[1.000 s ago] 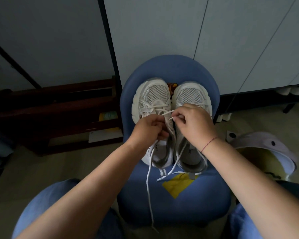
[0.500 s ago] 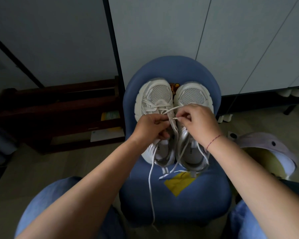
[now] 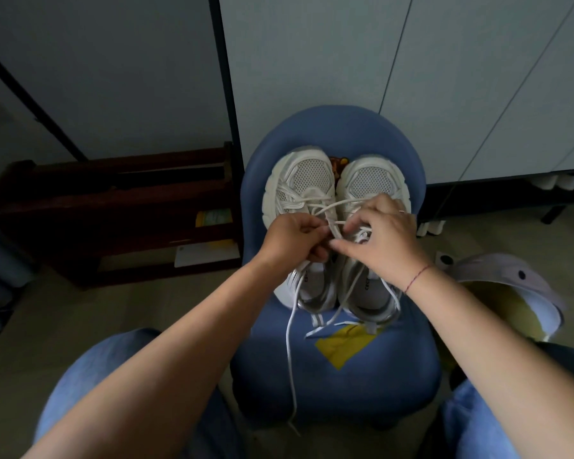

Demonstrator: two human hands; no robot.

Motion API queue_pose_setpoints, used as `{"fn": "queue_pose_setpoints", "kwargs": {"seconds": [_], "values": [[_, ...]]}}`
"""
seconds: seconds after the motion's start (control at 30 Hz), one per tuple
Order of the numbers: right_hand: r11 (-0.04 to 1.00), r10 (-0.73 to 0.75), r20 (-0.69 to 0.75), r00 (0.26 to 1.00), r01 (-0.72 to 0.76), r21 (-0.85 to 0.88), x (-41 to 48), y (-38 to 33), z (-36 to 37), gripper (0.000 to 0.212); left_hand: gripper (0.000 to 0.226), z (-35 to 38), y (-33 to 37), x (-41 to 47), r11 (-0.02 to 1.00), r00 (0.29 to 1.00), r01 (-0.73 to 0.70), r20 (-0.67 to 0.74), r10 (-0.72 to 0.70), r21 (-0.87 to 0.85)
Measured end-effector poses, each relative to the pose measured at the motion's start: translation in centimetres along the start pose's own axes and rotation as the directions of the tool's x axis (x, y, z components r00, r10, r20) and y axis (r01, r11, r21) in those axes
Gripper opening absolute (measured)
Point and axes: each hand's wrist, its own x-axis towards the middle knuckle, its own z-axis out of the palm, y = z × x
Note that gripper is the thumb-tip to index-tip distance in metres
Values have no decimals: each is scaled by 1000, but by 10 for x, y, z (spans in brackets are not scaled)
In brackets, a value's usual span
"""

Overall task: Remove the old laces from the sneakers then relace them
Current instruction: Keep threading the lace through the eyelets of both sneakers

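Note:
Two white mesh sneakers stand side by side, toes away from me, on a small blue chair (image 3: 338, 366). My left hand (image 3: 292, 238) pinches the white lace (image 3: 290, 352) over the middle of the left sneaker (image 3: 300, 183). My right hand (image 3: 381, 238) hovers over the tongue of the right sneaker (image 3: 371, 180), fingers curled at a lace strand beside my left hand. One long lace end hangs off the chair's front edge. Other loose ends lie by the heels.
A dark wooden rack (image 3: 113, 210) stands at the left against the wall. A pale cap-like object (image 3: 511, 293) lies on the floor at the right. White cabinet doors (image 3: 411, 77) rise behind the chair. My knees in blue jeans (image 3: 90, 385) flank the chair.
My right hand has moved down and slightly toward me, from the lace crossing to the right sneaker's tongue. My left hand keeps its pinch on the lace. The view has shifted slightly.

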Motion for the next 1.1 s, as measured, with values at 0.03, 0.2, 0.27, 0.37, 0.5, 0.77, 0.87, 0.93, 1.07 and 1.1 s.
{"fn": "queue_pose_setpoints", "kwargs": {"seconds": [0.03, 0.2, 0.27, 0.37, 0.5, 0.77, 0.87, 0.93, 1.07, 1.1], "values": [[1000, 20, 10, 1000, -21, 12, 0, 2, -1, 25, 9, -1, 1, 0, 1000, 1000, 3, 15, -3, -6], [995, 47, -15, 999, -45, 91, -1, 2, 1, 16, 15, -17, 8, -10, 995, 984, 92, 153, -86, -30], [993, 62, -35, 997, -58, 104, -2, 1, 1, 15, 16, -26, 9, -20, 989, 961, 136, 234, -146, 61], [996, 58, -80, 995, -52, 72, -5, 1, 1, 15, 12, -34, 3, -34, 958, 898, 175, 362, -250, 227], [997, 44, -68, 997, -40, 63, -6, 1, 0, 14, 7, -32, -8, -47, 875, 776, 163, 488, -399, 455], [996, 34, -42, 999, -30, 79, -6, 1, 0, 14, 24, -18, -11, -45, 922, 891, 178, 341, -300, 344], [996, 27, -41, 999, -23, 84, -6, 0, 0, 14, 29, 1, -8, -48, 954, 917, 238, 281, -282, 179], [996, 23, -41, 999, -19, 91, -6, 0, 0, 13, 28, 14, -10, -47, 948, 936, 313, 185, -298, -56], [997, 9, -61, 998, -4, 79, -5, 2, 1, 14, 21, 28, -18, -47, 861, 943, 325, 68, -326, -391], [997, 9, -69, 998, -4, 75, -5, 2, 2, 14, 21, 28, -19, -48, 859, 945, 318, 68, -319, -401]]}}
